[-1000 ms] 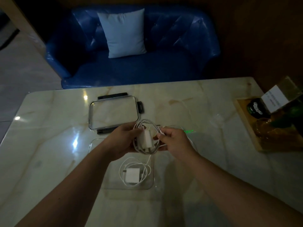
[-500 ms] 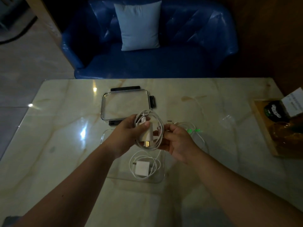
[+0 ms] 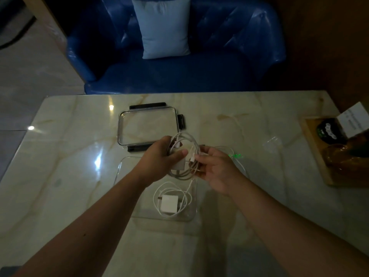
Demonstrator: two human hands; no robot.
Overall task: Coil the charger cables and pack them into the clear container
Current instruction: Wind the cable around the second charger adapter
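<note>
My left hand (image 3: 159, 158) grips a white charger with its cable wound in loops (image 3: 184, 156), thumb pressed on the plug block. My right hand (image 3: 215, 168) pinches the cable's loose end at the right side of the coil. Both hands hover just above the far part of the clear container (image 3: 127, 174), which stands on the marble table. Inside it lies another white charger with its coiled cable (image 3: 170, 202). A further cable (image 3: 240, 166) with a small green light trails on the table behind my right hand.
The container's clear lid (image 3: 147, 126) with black clips lies flat just beyond my hands. A wooden tray (image 3: 315, 156) with dark objects and a white card sits at the table's right edge. A blue sofa (image 3: 219, 62) with a pale cushion stands past the table.
The coil in my hands has been turned slightly and my right fingers have shifted along the cable end. The camera has tilted and moved closer; the charger in the container has not moved.
</note>
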